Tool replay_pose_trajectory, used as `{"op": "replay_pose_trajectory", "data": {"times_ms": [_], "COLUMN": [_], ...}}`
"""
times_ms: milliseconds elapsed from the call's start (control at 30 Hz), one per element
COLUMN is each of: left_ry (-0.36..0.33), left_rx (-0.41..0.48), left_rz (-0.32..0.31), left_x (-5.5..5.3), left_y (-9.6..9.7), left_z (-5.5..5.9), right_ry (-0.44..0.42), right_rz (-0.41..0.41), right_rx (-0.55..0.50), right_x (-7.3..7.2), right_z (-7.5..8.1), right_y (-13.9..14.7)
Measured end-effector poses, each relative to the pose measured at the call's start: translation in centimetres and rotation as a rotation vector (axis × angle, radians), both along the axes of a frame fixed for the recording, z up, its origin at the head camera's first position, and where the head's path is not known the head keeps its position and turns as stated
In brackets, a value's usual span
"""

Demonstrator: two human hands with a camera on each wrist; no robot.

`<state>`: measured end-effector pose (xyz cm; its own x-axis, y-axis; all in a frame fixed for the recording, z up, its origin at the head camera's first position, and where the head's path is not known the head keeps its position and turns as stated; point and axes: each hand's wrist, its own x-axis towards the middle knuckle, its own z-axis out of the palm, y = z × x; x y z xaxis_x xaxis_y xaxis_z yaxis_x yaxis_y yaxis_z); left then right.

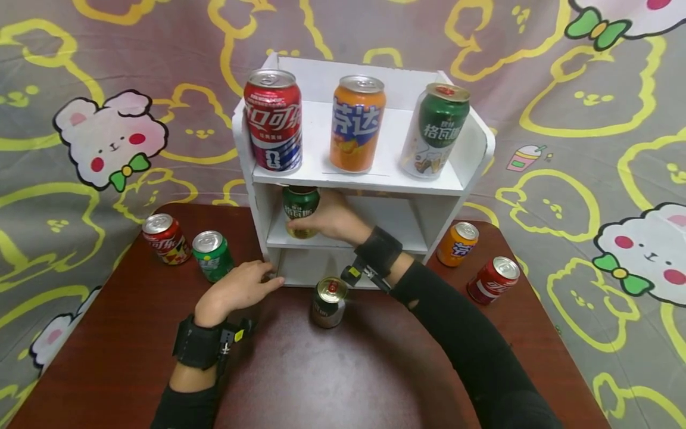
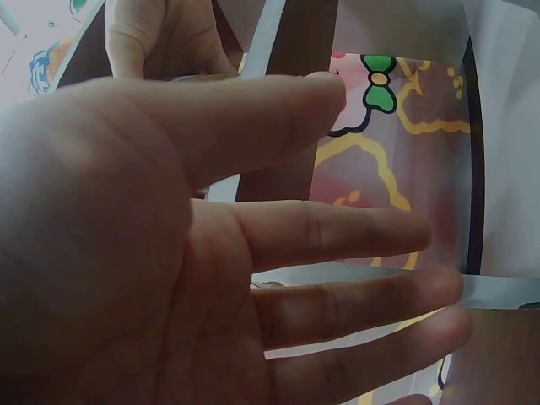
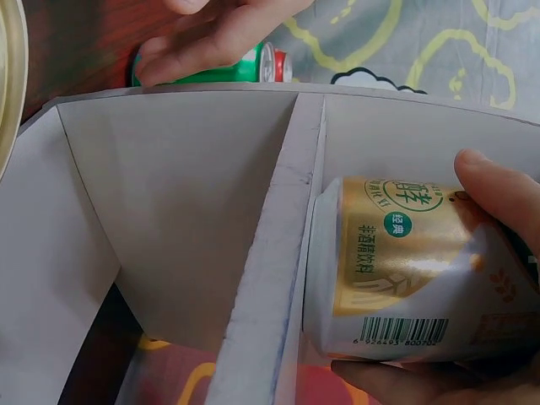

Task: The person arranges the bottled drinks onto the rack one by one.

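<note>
My right hand grips a green and gold drink can inside the middle level of a white shelf, near its left side wall. In the right wrist view the can shows a gold label and a barcode, its base right at the shelf board's edge. My left hand is beside the shelf's lower left corner, holding nothing. Its fingers extend in the left wrist view, with the thumb apart from them. Close to that hand stands a green can.
On the top level stand a red cola can, an orange can and a green-white can. A dark can stands before the shelf. A red can is at left; orange and red cans are at right.
</note>
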<state>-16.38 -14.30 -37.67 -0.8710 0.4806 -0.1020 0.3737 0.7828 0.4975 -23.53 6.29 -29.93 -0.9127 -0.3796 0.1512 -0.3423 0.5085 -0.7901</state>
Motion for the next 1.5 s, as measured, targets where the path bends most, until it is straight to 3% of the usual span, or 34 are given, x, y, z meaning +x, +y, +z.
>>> {"op": "replay_pose_trajectory", "data": {"times_ms": [400,767,1133,1300,1500], "left_ry": [-0.007,0.013,0.004,0.008,-0.006], "left_rx": [-0.001,-0.002,0.008,0.008,0.009], "left_rz": [-0.003,-0.018,-0.016,-0.021,-0.016], "left_x": [-0.1,-0.1,-0.2,-0.3,-0.3], "left_y": [0.0,0.0,0.1,0.0,0.0], "left_z": [-0.1,-0.1,-0.3,-0.4,-0.3], "right_ry": [-0.015,-0.009,-0.021,0.006,0.117], "right_rz": [0.058,0.048,0.098,0.087,0.035], "right_rx": [-0.022,0.007,-0.045,0.046,0.19], "right_x": [-0.3,-0.4,-0.6,0.0,2.1], "right_z": [-0.1,-0.2,-0.2,-0.3,0.3], "right_y": [-1.2,-1.8,-2.0,-0.9,1.9]}}
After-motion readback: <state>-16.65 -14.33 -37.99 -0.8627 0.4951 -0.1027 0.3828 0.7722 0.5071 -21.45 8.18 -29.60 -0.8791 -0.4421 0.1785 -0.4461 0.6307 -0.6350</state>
